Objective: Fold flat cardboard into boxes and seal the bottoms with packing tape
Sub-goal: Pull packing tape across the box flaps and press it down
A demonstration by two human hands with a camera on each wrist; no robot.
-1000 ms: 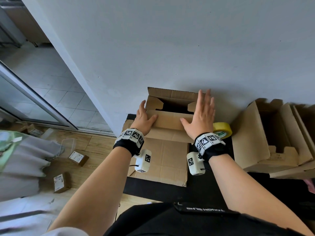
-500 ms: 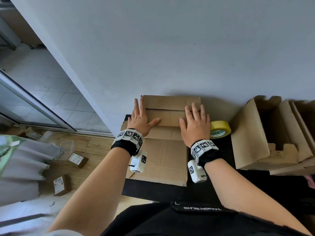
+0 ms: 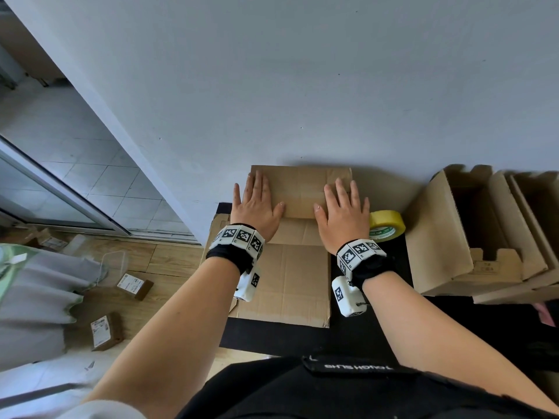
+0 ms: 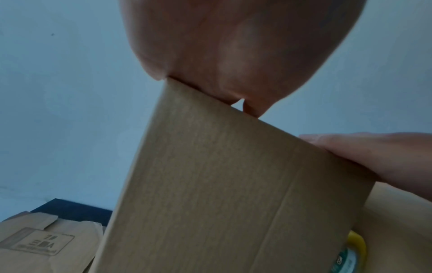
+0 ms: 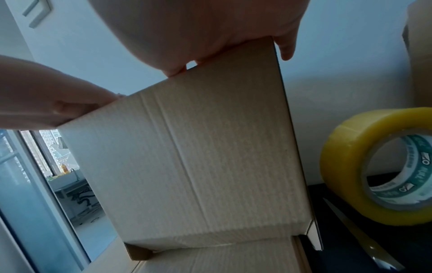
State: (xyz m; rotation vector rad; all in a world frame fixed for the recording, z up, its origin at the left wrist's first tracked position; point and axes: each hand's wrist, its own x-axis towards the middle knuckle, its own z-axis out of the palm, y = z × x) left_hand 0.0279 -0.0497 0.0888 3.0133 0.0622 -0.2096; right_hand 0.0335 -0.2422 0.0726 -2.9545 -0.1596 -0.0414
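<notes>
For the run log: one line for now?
flaps closed | left hand, right hand flat on box | tape untouched, right of box

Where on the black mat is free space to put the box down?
Bare black mat lies right of the flat cardboard, below the tape roll. Crowded: folded boxes at far right; box under both hands against the wall.

1. The box point(image 3: 302, 189) stands at frame centre against the wall point(image 3: 302, 86), on flat cardboard point(image 3: 290, 276).
2. The left hand point(image 3: 257, 207) lies on the box's left part, the right hand point(image 3: 341, 213) on its right.
3. The tape roll point(image 3: 387, 226) sits just right of the box.
4. Folded boxes point(image 3: 447, 237) fill the right edge of the frame.
5. Small parcels point(image 3: 106, 331) lie on the floor at lower left.
</notes>
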